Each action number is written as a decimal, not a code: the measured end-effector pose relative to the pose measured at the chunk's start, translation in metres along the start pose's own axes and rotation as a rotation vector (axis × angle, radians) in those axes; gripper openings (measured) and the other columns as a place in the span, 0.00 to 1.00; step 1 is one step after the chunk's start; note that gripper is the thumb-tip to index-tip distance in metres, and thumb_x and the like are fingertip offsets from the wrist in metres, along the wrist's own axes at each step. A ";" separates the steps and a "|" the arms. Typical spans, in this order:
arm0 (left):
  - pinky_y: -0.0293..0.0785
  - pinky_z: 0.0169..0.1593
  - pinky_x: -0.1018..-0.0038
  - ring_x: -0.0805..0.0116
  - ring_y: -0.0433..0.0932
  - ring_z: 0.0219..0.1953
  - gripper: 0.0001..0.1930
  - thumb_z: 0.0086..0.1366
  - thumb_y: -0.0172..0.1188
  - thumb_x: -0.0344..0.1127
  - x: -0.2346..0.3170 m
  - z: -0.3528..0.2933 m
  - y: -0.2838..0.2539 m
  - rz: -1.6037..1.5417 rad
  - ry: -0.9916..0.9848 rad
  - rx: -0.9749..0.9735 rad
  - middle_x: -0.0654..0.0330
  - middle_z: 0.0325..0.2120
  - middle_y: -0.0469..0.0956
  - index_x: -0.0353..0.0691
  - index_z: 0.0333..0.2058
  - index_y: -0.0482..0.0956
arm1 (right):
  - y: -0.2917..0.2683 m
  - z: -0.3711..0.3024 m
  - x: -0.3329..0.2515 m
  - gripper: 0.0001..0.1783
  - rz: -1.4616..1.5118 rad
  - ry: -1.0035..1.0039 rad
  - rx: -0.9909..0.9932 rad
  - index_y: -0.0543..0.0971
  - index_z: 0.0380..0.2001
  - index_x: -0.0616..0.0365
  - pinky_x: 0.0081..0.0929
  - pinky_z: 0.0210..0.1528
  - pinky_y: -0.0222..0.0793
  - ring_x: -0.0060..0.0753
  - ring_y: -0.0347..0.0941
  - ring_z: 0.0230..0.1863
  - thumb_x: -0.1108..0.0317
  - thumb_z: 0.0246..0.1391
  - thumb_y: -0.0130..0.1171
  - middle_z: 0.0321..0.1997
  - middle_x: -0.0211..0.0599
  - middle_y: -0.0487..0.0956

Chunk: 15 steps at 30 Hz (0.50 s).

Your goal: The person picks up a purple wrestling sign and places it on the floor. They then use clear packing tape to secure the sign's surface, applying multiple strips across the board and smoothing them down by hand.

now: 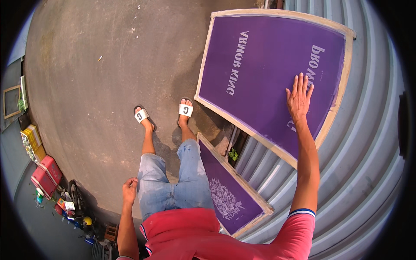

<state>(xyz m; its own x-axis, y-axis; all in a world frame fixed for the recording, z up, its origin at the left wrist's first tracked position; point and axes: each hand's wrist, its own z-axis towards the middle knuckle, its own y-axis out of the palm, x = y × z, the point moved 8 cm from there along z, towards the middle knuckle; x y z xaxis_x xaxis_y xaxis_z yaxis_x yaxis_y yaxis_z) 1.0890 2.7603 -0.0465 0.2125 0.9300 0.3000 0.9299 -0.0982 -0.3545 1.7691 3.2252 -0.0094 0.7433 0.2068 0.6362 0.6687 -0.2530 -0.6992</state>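
Note:
A large screen-printing screen (268, 56), purple mesh in a pale wooden frame with light lettering, leans on the ribbed metal wall at the right. My right hand (299, 97) lies flat on its purple surface, fingers stretched out and covering part of the lettering. Beside my left leg hangs my left hand (129, 190), its fingers curled closed; whether anything small is inside them is hidden. A second, smaller purple screen (229, 186) with a pale drawing stands lower down, next to my right leg, partly hidden by my shirt and leg.
Grey corrugated metal (364, 130) runs along the right side. Concrete ground (95, 86) lies around my sandals (185, 110). At the left edge are a red box (47, 175), a yellow crate (34, 141), a parked motorbike (76, 197) and a small empty wooden frame (12, 102). A small plant (233, 154) grows between the screens.

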 end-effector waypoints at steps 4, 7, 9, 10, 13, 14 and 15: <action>0.73 0.48 0.73 0.68 0.78 0.41 0.17 0.65 0.62 0.40 -0.018 -0.008 0.024 -0.059 -0.108 0.023 0.55 0.40 0.82 0.29 0.44 0.81 | 0.063 -0.064 -0.126 0.38 0.023 -0.444 -0.267 0.53 0.73 0.51 0.51 0.78 0.28 0.39 0.31 0.80 0.43 0.67 0.41 0.80 0.31 0.43; 0.72 0.54 0.70 0.61 0.78 0.49 0.18 0.66 0.61 0.38 -0.031 -0.008 0.027 -0.068 -0.100 0.082 0.48 0.49 0.79 0.28 0.47 0.80 | 0.086 -0.127 -0.174 0.37 -0.003 -0.702 -0.441 0.53 0.73 0.47 0.53 0.77 0.27 0.40 0.30 0.80 0.43 0.67 0.41 0.80 0.27 0.42; 0.70 0.58 0.69 0.57 0.76 0.54 0.19 0.67 0.60 0.38 -0.037 -0.010 0.027 -0.042 -0.074 0.127 0.46 0.52 0.78 0.28 0.49 0.78 | 0.084 -0.140 -0.170 0.35 0.025 -0.732 -0.453 0.55 0.72 0.44 0.52 0.77 0.28 0.41 0.31 0.79 0.47 0.67 0.43 0.79 0.26 0.44; 0.69 0.59 0.68 0.57 0.76 0.55 0.20 0.67 0.60 0.37 -0.035 -0.007 0.029 -0.019 -0.065 0.142 0.45 0.52 0.77 0.28 0.51 0.77 | 0.082 -0.140 -0.162 0.34 0.048 -0.733 -0.442 0.56 0.72 0.44 0.52 0.77 0.29 0.41 0.32 0.79 0.48 0.67 0.44 0.79 0.26 0.45; 0.67 0.61 0.67 0.53 0.75 0.56 0.21 0.67 0.60 0.36 -0.020 -0.003 0.037 0.089 0.043 0.150 0.43 0.53 0.76 0.27 0.53 0.75 | 0.070 -0.132 -0.119 0.33 0.058 -0.680 -0.383 0.58 0.71 0.45 0.52 0.77 0.30 0.42 0.35 0.79 0.50 0.67 0.45 0.79 0.29 0.46; 0.67 0.61 0.66 0.52 0.75 0.56 0.21 0.67 0.59 0.36 -0.014 -0.003 0.040 0.133 0.092 0.148 0.42 0.53 0.76 0.27 0.54 0.74 | 0.065 -0.130 -0.102 0.33 0.046 -0.659 -0.346 0.58 0.71 0.46 0.52 0.77 0.30 0.42 0.35 0.79 0.50 0.67 0.45 0.79 0.29 0.46; 0.67 0.61 0.66 0.52 0.75 0.57 0.21 0.67 0.59 0.36 -0.014 -0.003 0.041 0.117 0.093 0.136 0.42 0.53 0.76 0.27 0.54 0.74 | 0.059 -0.136 -0.088 0.33 0.030 -0.700 -0.348 0.57 0.71 0.47 0.53 0.77 0.30 0.42 0.35 0.79 0.49 0.67 0.44 0.79 0.30 0.46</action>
<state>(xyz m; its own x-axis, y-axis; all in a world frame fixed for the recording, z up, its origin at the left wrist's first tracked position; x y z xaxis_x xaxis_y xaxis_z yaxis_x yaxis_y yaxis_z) 1.1246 2.7420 -0.0627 0.3499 0.8774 0.3282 0.8492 -0.1492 -0.5065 1.7403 3.0636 -0.0622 0.6756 0.7139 0.1841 0.6908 -0.5258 -0.4963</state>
